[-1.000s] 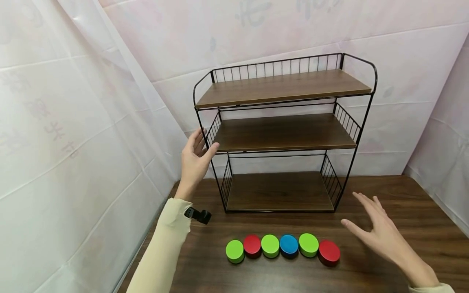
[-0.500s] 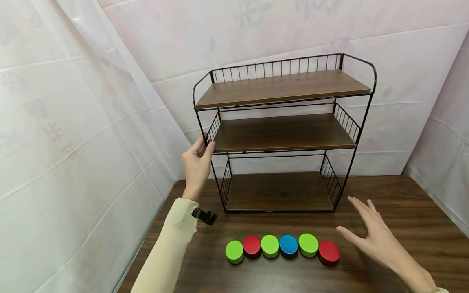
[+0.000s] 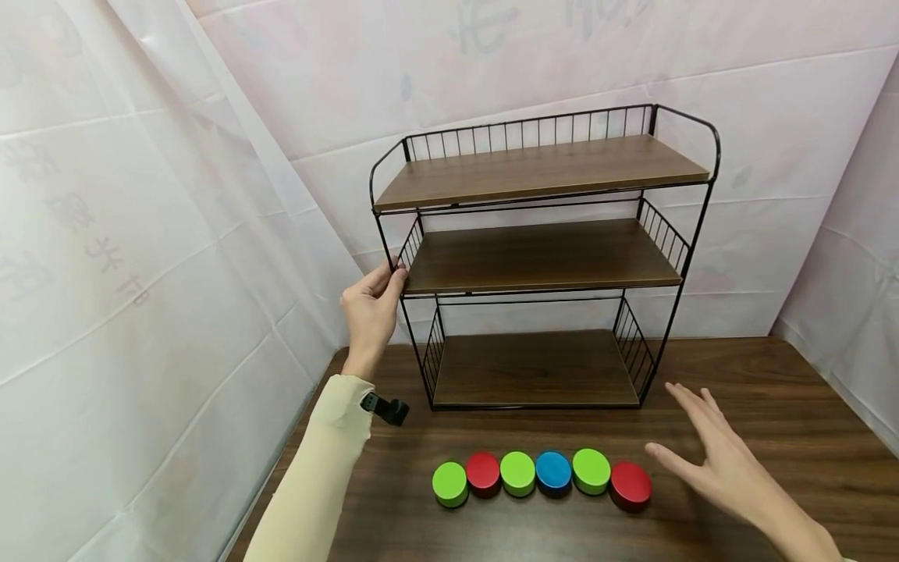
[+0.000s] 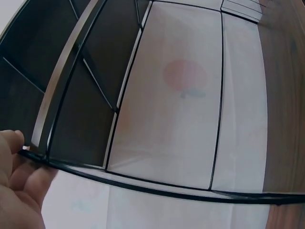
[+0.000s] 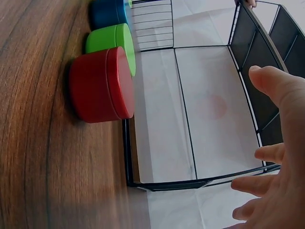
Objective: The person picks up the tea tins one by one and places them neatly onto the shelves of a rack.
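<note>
A three-tier rack (image 3: 541,257) with a black wire frame and brown wooden boards stands upright on the table. My left hand (image 3: 370,308) grips its left front post at the middle shelf, thumb in front and fingers behind; the left wrist view shows the fingers (image 4: 40,183) curled round the black bar. My right hand (image 3: 723,460) hovers over the table to the right of the rack, fingers spread, holding nothing. Nearest to it is a red round tin (image 3: 630,485), the right end of a row with a green tin (image 3: 591,470) and a blue tin (image 3: 553,472).
Farther left in the row are a green tin (image 3: 518,472), a red tin (image 3: 484,473) and another green tin (image 3: 450,483), in front of the rack on the wooden table (image 3: 772,390). White printed cloth (image 3: 211,257) hangs at the back and sides.
My left hand has closed from loosely around the rack's left post to gripping it. My right hand has shifted slightly left and down. The rack and tins look almost unmoved.
</note>
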`<state>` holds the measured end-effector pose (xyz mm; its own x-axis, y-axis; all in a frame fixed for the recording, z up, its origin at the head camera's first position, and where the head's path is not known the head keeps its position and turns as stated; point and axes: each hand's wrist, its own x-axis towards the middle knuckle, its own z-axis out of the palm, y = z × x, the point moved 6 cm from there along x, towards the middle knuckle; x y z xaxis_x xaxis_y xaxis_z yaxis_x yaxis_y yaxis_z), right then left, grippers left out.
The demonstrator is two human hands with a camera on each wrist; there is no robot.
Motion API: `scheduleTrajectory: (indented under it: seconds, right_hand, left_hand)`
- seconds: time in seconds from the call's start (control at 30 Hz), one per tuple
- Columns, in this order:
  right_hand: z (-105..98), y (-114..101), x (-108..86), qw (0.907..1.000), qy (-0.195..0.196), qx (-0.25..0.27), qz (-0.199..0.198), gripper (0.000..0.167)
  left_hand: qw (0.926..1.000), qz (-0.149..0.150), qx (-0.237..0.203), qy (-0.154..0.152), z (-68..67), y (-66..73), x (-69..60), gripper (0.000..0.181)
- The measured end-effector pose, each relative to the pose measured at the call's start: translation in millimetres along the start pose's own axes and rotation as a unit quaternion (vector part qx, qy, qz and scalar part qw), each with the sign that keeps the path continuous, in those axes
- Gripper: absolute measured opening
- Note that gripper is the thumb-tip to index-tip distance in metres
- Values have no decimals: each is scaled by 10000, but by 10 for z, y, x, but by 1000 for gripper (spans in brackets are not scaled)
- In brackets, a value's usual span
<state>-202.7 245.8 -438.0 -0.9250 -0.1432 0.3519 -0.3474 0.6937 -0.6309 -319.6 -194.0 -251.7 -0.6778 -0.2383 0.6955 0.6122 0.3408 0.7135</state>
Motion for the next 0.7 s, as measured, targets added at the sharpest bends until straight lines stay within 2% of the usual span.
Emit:
scheduleTrajectory:
  seconds: [0.33, 0.47, 0.7]
  right_hand:
    - [-67, 69, -63, 9999, -62, 0, -125, 96]
    - [-133, 103, -48, 9998, -72, -35, -201, 96]
    - [-159, 166, -17, 9995, -200, -91, -237, 92]
  left_hand:
    - [9996, -57, -266, 10, -24, -51, 30, 21]
    - [9997, -4, -221, 60, -30, -43, 37, 19]
    - [9992, -91, -384, 67, -31, -49, 41, 19]
